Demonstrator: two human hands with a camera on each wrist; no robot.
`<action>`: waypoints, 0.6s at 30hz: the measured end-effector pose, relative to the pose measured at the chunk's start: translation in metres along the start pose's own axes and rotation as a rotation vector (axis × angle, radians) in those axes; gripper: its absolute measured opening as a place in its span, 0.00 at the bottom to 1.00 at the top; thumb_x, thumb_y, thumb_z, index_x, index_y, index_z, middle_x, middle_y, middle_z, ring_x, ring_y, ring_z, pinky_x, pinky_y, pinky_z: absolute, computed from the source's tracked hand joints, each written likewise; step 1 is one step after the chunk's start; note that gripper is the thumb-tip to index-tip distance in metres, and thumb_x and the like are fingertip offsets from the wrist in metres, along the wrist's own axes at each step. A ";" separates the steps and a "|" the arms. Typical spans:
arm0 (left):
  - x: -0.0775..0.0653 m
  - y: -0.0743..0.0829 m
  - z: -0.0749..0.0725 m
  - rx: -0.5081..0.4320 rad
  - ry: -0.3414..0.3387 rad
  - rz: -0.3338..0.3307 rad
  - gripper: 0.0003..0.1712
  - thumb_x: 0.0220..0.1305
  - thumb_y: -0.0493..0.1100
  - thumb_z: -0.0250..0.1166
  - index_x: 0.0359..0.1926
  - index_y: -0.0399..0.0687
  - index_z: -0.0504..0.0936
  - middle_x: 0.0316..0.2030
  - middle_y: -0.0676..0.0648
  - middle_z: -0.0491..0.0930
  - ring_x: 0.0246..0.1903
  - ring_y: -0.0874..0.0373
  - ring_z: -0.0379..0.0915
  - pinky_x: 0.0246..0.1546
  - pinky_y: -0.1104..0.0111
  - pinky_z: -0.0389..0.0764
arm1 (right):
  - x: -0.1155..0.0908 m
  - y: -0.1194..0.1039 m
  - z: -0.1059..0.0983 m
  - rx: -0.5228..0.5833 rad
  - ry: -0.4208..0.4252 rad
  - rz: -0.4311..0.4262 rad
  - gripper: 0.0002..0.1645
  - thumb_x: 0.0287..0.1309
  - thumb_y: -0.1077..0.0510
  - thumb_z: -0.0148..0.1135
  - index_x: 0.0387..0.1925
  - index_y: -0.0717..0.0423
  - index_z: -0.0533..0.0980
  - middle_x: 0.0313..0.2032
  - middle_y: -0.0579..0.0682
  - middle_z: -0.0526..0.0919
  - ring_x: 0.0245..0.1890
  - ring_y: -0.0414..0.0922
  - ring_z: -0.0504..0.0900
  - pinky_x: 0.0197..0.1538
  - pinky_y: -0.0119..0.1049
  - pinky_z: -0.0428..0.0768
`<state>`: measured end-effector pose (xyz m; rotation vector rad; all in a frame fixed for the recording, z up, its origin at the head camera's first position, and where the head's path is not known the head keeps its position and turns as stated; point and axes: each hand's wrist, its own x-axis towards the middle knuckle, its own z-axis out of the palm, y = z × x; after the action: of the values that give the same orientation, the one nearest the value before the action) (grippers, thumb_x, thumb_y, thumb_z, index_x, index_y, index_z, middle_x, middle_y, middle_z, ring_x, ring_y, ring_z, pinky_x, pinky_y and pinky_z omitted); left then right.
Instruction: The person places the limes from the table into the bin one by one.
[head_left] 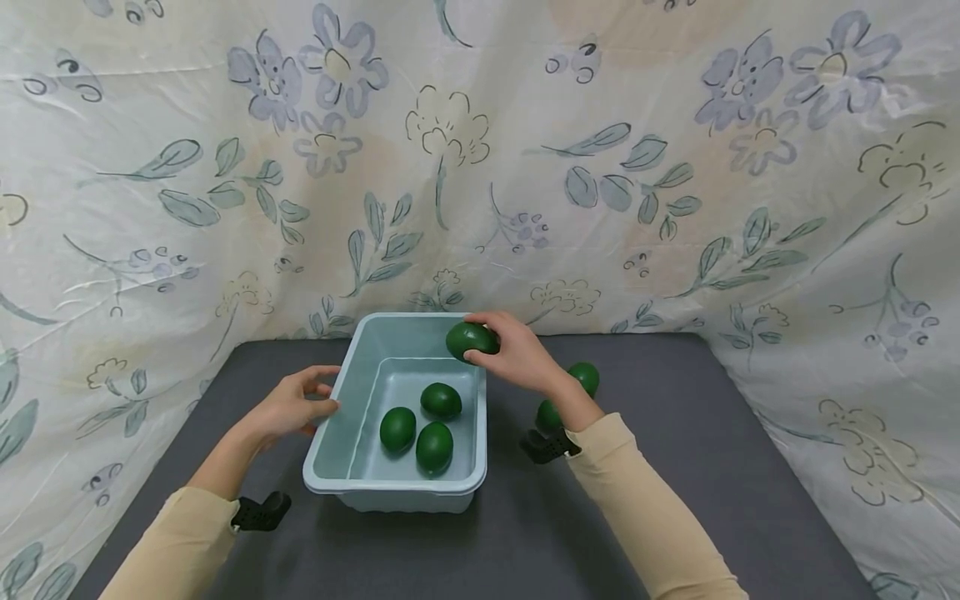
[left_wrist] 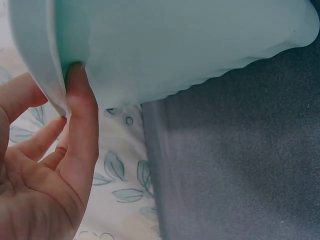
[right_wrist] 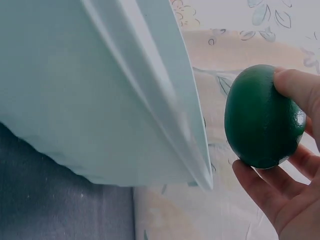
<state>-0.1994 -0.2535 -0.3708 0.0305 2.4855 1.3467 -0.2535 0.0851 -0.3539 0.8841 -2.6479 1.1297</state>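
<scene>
A pale blue-green plastic bin [head_left: 397, 485] stands on the dark table, with three smooth dark green avocados [head_left: 435, 448] on its floor. My left hand [head_left: 295, 403] pinches the bin's left rim; in the left wrist view the thumb [left_wrist: 82, 115] lies against the wall under the lip. Over the far right corner of the bin, my right hand [head_left: 517, 353] holds another glossy avocado [head_left: 471, 340] by its sides. The right wrist view has this avocado [right_wrist: 262, 117] between thumb and fingers, above the rim and apart from it.
Two more avocados [head_left: 583, 377] lie on the table right of the bin, partly hidden by my right forearm. The dark grey tabletop [head_left: 675, 433] extends to both sides. A floral curtain [head_left: 480, 167] hangs behind it and along the sides.
</scene>
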 end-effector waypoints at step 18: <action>-0.001 -0.001 -0.002 0.003 0.002 0.003 0.38 0.61 0.38 0.59 0.69 0.42 0.52 0.48 0.35 0.70 0.38 0.52 0.76 0.30 0.57 0.82 | 0.023 -0.021 0.024 0.003 -0.062 -0.033 0.31 0.54 0.50 0.64 0.59 0.53 0.69 0.54 0.51 0.73 0.47 0.44 0.74 0.45 0.38 0.75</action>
<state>-0.1991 -0.2557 -0.3708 0.0339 2.4901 1.3450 -0.2579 0.0465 -0.3500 0.9744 -2.6708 1.1163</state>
